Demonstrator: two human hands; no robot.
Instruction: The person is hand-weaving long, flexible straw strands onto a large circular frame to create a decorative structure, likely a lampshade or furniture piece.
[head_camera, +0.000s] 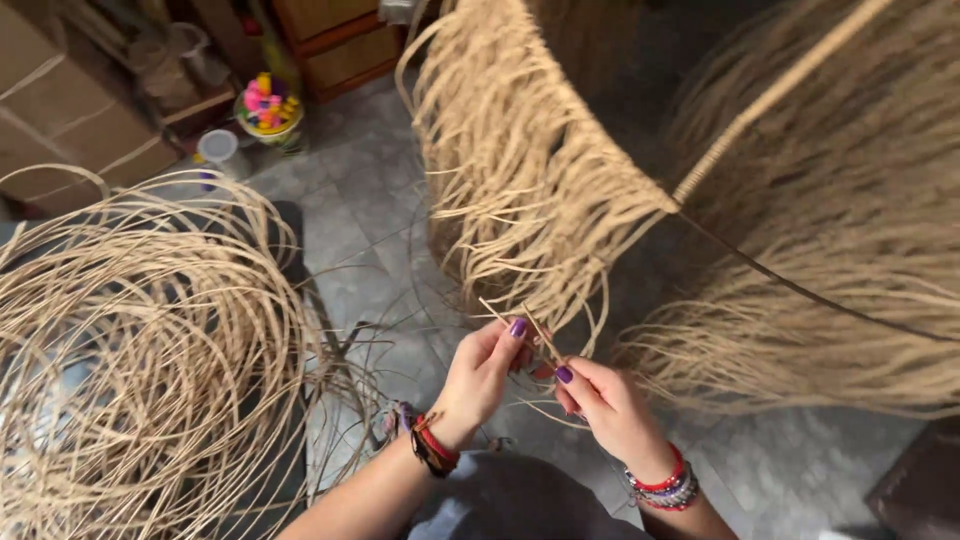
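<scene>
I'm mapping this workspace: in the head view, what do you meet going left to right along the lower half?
Loose coil of cane strands → left hand → thin strand pinched between both hands → right hand → hanging fringe of tan fibre.

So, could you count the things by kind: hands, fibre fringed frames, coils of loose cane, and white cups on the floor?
Hands: 2, left hand and right hand, both pinching a thin strand
Fringed frame: 1
Cane coil: 1
White cup: 1
Total: 5
</scene>
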